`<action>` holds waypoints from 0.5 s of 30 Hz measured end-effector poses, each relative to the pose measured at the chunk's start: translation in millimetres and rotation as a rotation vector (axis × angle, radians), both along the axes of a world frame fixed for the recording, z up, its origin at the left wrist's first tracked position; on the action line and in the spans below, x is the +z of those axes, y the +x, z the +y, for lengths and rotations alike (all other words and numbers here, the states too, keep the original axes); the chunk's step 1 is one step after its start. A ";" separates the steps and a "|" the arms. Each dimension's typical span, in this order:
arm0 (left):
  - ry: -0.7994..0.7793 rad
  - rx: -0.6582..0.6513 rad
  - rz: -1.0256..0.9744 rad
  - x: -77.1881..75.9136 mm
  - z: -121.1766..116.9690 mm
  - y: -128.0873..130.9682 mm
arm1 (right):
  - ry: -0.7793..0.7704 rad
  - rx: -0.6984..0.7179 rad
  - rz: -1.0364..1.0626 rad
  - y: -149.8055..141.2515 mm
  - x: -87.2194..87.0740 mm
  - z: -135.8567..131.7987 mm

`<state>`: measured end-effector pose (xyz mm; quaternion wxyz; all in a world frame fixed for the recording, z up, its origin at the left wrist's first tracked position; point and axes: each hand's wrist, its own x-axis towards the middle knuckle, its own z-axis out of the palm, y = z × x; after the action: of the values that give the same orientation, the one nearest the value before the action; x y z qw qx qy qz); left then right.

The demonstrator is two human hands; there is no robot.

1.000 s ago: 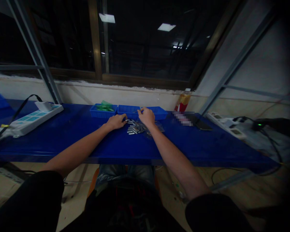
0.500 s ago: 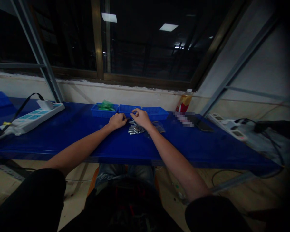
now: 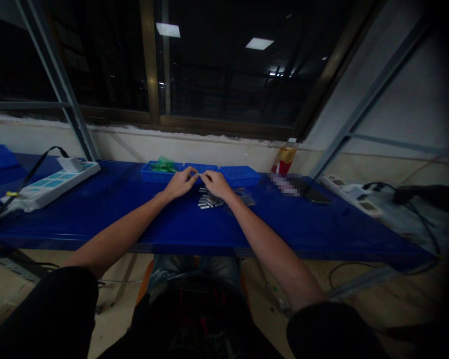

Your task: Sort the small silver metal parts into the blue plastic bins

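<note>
My left hand (image 3: 180, 183) and my right hand (image 3: 216, 184) meet fingertip to fingertip just in front of the middle blue bin (image 3: 201, 168). A small silvery piece (image 3: 198, 174) shows between them, pinched in my left fingers; it looks like one of the metal cylinders. The fingers of my right hand are closed against its end, and whatever they hold is too small to make out. Below my hands, a pile of short metal cylinders (image 3: 208, 201) lies on the blue table (image 3: 164, 224), partly hidden by my right wrist. A clear plastic bag (image 3: 246, 196) lies beside the pile.
The left bin (image 3: 149, 175) holds green plastic packets (image 3: 162, 165); another blue bin (image 3: 240, 175) stands right. A power strip (image 3: 54, 187) lies at left. A bottle with a red and gold label (image 3: 284, 158) and a dark phone (image 3: 314, 193) are at right.
My right hand has come back from over the bins and moved left to my left hand. My left hand has lifted slightly from beside the pile, and the fingertips now meet.
</note>
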<state>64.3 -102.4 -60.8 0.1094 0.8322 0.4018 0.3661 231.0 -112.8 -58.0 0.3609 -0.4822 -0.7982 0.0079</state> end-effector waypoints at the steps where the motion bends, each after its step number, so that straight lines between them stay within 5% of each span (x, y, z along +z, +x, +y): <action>1: 0.018 -0.033 -0.007 0.0 -0.3 -0.2 | -0.004 -0.008 0.002 0.0 0.3 0.3; 5: 0.062 -0.082 0.002 -0.9 0.6 0.1 | -0.060 0.018 0.041 -0.4 0.1 1.3; 15: 0.023 0.040 0.080 -1.5 3.3 -0.2 | -0.066 0.057 0.076 -0.6 -4.2 -0.6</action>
<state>64.0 -99.2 -62.3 0.0762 0.8391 0.4184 0.3392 230.4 -113.4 -62.3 0.3746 -0.4701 -0.7967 0.0629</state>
